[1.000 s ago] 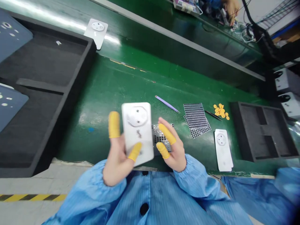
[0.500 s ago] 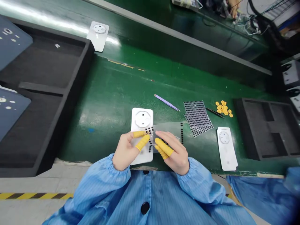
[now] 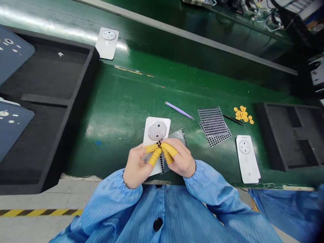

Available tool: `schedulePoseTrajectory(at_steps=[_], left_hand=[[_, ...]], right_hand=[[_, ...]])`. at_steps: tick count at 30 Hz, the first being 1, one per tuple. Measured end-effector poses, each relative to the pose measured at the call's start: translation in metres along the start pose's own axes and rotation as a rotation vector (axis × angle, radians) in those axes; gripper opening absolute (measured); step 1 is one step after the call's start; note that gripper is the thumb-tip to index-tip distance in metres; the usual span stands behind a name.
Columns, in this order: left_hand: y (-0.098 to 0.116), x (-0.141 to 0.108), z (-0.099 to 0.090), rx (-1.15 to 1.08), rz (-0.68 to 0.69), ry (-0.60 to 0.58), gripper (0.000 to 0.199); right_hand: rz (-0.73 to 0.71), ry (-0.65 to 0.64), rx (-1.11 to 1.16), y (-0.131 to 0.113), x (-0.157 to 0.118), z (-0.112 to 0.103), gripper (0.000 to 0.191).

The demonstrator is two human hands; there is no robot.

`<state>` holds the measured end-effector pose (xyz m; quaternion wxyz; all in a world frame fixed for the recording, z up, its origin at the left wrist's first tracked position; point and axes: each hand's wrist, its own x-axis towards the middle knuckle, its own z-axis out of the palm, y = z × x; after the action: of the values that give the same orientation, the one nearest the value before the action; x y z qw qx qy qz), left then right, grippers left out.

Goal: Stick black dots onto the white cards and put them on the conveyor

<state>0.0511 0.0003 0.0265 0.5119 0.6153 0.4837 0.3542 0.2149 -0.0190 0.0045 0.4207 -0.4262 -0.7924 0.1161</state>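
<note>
My left hand (image 3: 139,165) pinches the left edge of a clear sheet (image 3: 178,135) with rows of small black round pads, its thumb and finger in yellow finger cots. My right hand (image 3: 180,158), also in yellow cots, has its fingertips closed on the same sheet, touching those of the left. Beneath the hands lies a white plate (image 3: 149,139) with a grey octagonal recess and small holes, partly covered by the fingers and sheet. Purple tweezers (image 3: 179,110) lie beyond the plate.
More sheets of black pads (image 3: 215,126) lie to the right, near black tweezers (image 3: 234,119) and yellow finger cots (image 3: 244,114). White plates (image 3: 248,162) rest by a black tray (image 3: 275,158). A large black tray (image 3: 83,84) holds blue-grey panels (image 3: 15,57). Another white plate (image 3: 107,45) lies far left.
My right hand has moved left, up to the left fingertips, and its fingers have closed on the sheet. The sheet has turned and shifted left over the plate. The view has shifted slightly.
</note>
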Motion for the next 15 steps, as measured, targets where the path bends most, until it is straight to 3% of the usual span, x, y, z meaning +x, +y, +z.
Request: schedulePoseTrajectory(at_steps=[4, 6, 8, 11, 13, 15], left_hand=[[-0.013, 0.007, -0.001, 0.167, -0.004, -0.011, 0.026], [-0.019, 0.009, -0.008, 0.201, -0.028, -0.022, 0.024], [-0.023, 0.008, -0.022, 0.234, -0.055, 0.017, 0.027], [-0.02, -0.002, -0.041, 0.283, -0.085, 0.204, 0.042], [-0.014, -0.011, -0.043, 0.199, -0.099, 0.285, 0.064], [-0.005, -0.018, -0.035, 0.068, -0.103, 0.28, 0.081]], right_hand=[[0.24, 0.015, 0.131, 0.007, 0.0, 0.013, 0.02], [0.279, 0.008, 0.105, 0.012, 0.0, 0.015, 0.016], [0.26, 0.013, 0.065, 0.017, -0.001, 0.014, 0.017], [0.213, 0.056, 0.03, 0.019, 0.002, 0.007, 0.021], [0.177, 0.085, -0.009, 0.015, 0.009, 0.002, 0.024], [0.115, 0.117, -0.058, 0.005, 0.022, -0.002, 0.027]])
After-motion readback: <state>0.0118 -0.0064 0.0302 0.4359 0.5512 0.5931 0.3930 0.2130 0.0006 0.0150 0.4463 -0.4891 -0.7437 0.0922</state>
